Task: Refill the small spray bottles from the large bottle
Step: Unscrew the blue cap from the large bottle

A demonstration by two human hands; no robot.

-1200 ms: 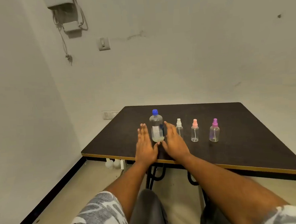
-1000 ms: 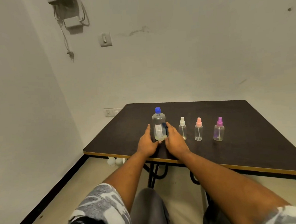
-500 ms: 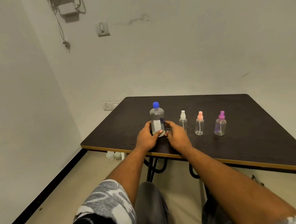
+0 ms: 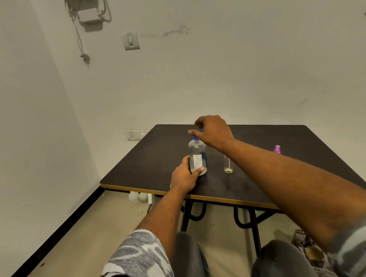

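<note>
The large clear bottle (image 4: pixel 197 156) with a blue cap (image 4: pixel 196 138) stands upright near the front of the dark table (image 4: pixel 153 159). My left hand (image 4: pixel 185 176) grips its lower part. My right hand (image 4: pixel 212 131) hovers just over the cap with fingers loosely curled and nothing in them. To the right stands a small clear spray bottle (image 4: pixel 228 166), its top hidden behind my right forearm. Further right only the purple spray cap (image 4: pixel 277 149) of another small bottle shows. The pink-capped bottle is hidden by the arm.
The table's front edge (image 4: pixel 213 197) is close to my knees. White walls stand behind and to the left, with a socket (image 4: pixel 134 134) by the table's far left corner. A printed box (image 4: pixel 303 241) lies on the floor at lower right.
My right hand left the bottle's side and rose to just above the blue cap. My left hand stays wrapped around the bottle's base. The right forearm now covers the small bottles.
</note>
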